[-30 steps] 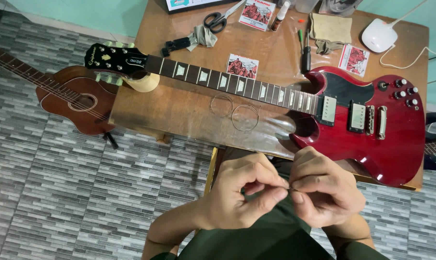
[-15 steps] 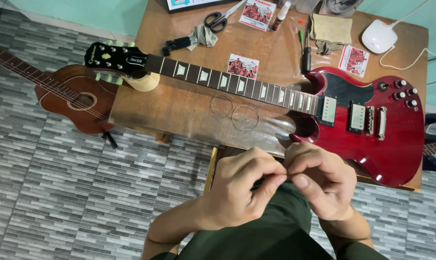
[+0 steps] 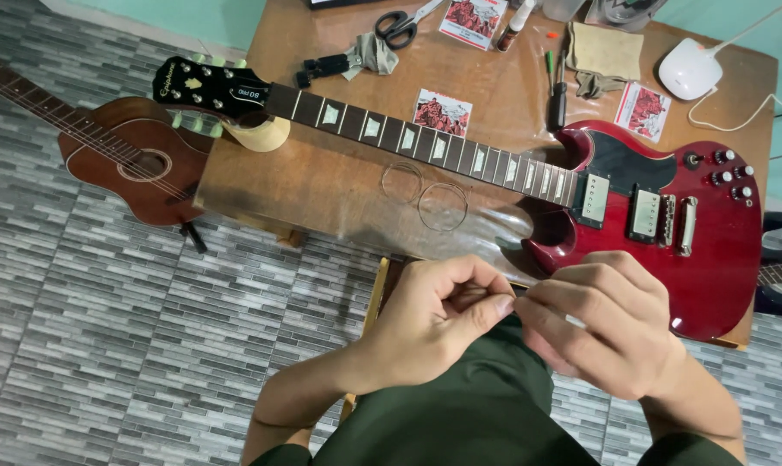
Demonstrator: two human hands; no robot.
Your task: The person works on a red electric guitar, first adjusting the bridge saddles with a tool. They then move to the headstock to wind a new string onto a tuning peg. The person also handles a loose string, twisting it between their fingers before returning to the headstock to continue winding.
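We pinched a thin string (image 3: 513, 294), barely visible, between our left hand (image 3: 438, 324) and right hand (image 3: 607, 324), just below the red guitar (image 3: 667, 259). Two coiled strings (image 3: 425, 197) lay beneath its neck; scissors (image 3: 400, 24) and cloth (image 3: 602, 52) beyond. A brown guitar (image 3: 123, 164) stood left, cut off.
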